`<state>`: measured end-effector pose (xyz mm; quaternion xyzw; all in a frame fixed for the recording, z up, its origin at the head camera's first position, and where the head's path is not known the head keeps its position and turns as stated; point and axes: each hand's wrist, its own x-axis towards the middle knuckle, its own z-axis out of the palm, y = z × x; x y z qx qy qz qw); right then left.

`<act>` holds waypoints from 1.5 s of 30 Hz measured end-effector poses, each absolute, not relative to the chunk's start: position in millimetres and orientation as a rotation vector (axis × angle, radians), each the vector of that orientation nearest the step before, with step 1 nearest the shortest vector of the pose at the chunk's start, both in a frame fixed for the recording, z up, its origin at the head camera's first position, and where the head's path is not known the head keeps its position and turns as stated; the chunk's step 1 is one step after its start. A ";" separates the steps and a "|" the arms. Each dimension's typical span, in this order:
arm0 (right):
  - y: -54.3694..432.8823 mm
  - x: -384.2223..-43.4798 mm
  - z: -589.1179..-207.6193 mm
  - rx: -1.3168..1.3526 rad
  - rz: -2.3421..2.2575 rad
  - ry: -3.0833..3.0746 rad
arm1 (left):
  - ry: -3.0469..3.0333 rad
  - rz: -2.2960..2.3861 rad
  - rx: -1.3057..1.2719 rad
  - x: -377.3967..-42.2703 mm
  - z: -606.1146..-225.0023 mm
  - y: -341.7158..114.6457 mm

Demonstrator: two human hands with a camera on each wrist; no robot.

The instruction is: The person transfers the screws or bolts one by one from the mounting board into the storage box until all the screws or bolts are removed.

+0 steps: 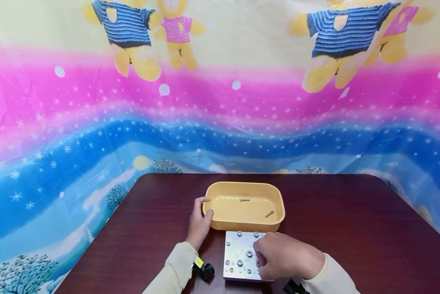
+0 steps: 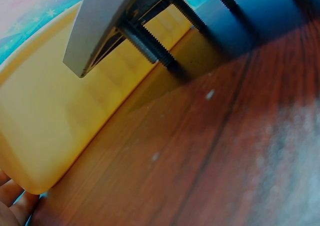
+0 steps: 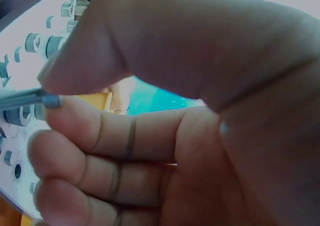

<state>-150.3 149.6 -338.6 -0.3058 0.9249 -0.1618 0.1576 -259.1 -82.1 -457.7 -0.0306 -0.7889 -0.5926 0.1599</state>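
Observation:
My left hand (image 1: pixel 199 224) holds the left end of a yellow plastic tray (image 1: pixel 238 226), thumb and index finger at its rim. Two small screws (image 1: pixel 244 200) lie inside. In front of the tray is a silver metal plate (image 1: pixel 234 245) with socket-head bolts (image 1: pixel 240 263) and holes in its top. Threaded shanks (image 2: pixel 150 43) hang below the plate in the left wrist view. Over the plate's right side, my right hand (image 1: pixel 287 255) pinches a thin metal screw (image 3: pixel 30 99) between thumb and index finger; its far end lies outside the right wrist view.
The dark red-brown wooden table (image 1: pixel 352 216) extends around the tray and plate. Behind it hangs a printed cloth (image 1: pixel 220 102) with bears and snowflakes. A black wrist camera (image 1: pixel 206 271) sits at my left cuff, close to the plate's left side.

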 end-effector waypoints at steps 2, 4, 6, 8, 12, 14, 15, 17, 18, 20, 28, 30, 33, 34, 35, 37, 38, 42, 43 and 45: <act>150.0 -151.0 -338.0 -0.877 -0.480 2.634 | -2.253 -1.693 -0.083 -259.2 -457.4 -81.7; 151.0 -151.5 -337.1 -0.877 -0.490 2.631 | -2.253 -1.688 -0.080 -259.3 -457.3 -81.4; 151.9 -152.0 -336.1 -0.888 -0.501 2.636 | -2.252 -1.684 -0.082 -259.6 -457.6 -81.4; 153.0 -152.4 -335.2 -0.907 -0.516 2.644 | -2.250 -1.677 -0.086 -259.9 -457.9 -81.6; 153.9 -153.5 -334.1 -0.962 -0.573 2.660 | -2.245 -1.680 -0.086 -259.6 -457.6 -82.1; 153.5 -154.5 -333.8 -0.995 -0.611 2.670 | -2.246 -1.680 -0.084 -259.5 -457.4 -82.4; 153.3 -154.9 -333.7 -1.010 -0.630 2.673 | -2.247 -1.679 -0.081 -259.2 -457.3 -82.5; 153.0 -155.8 -333.6 -1.041 -0.664 2.682 | -2.247 -1.680 -0.079 -259.3 -457.3 -82.6; 152.9 -156.2 -333.6 -1.056 -0.681 2.682 | -2.248 -1.677 -0.079 -259.6 -457.5 -82.7; 152.5 -157.2 -333.7 -1.080 -0.702 2.690 | -2.248 -1.675 -0.077 -259.8 -457.9 -82.6; 154.6 -161.0 -334.4 -1.094 -0.732 2.759 | -2.243 -1.679 -0.073 -260.4 -459.1 -82.0; 155.1 -163.3 -334.7 -1.105 -0.740 2.791 | -2.241 -1.674 -0.072 -260.6 -459.1 -81.7; 154.8 -168.9 -336.8 -1.105 -0.762 2.846 | -2.238 -1.675 -0.066 -260.1 -459.3 -81.7; 154.6 -171.4 -337.8 -1.108 -0.775 2.867 | -2.239 -1.676 -0.066 -260.0 -459.3 -81.8; 154.3 -174.3 -339.3 -1.109 -0.796 2.886 | -2.240 -1.678 -0.067 -259.8 -459.2 -81.8; 154.8 -181.1 -342.9 -1.119 -0.860 2.921 | -2.240 -1.681 -0.070 -259.7 -458.9 -82.1; 155.5 -185.0 -345.0 -1.122 -0.904 2.934 | -2.241 -1.685 -0.072 -259.6 -458.7 -82.0; 160.3 -203.1 -353.9 -1.096 -1.091 2.969 | -2.244 -1.696 -0.079 -259.6 -458.0 -82.2; 161.8 -207.8 -356.2 -1.074 -1.131 2.968 | -2.247 -1.693 -0.083 -259.5 -458.0 -82.3; 164.0 -216.7 -361.1 -1.018 -1.201 2.951 | -2.247 -1.688 -0.088 -259.9 -458.3 -82.4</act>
